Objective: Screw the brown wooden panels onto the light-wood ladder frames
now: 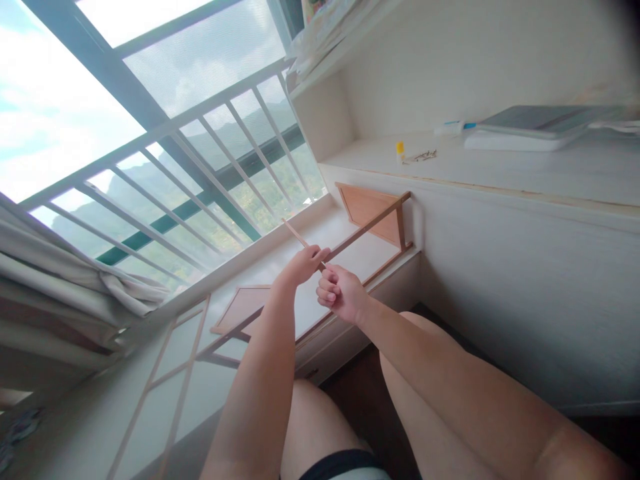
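My left hand [303, 265] is closed round a thin wooden strip [294, 232], at the spot where it meets the long upper rail of a wooden frame [367, 230]. Just to its right, my right hand [343, 293] is curled, thumb and forefinger pinched at that joint. A small pale tip shows by those fingers, too small to name. The frame stands on the white window ledge, with one wooden end panel [373, 212] at the far right and another panel [243, 307] partly behind my left forearm.
A second wooden lattice frame [187, 363] lies on the ledge at left. On the white shelf [500, 170] at right are a yellow-capped glue stick [400, 152], several small screws [425, 155] and a flat grey device [540, 121]. Window railings [165, 185] and a curtain [65, 287] border the ledge.
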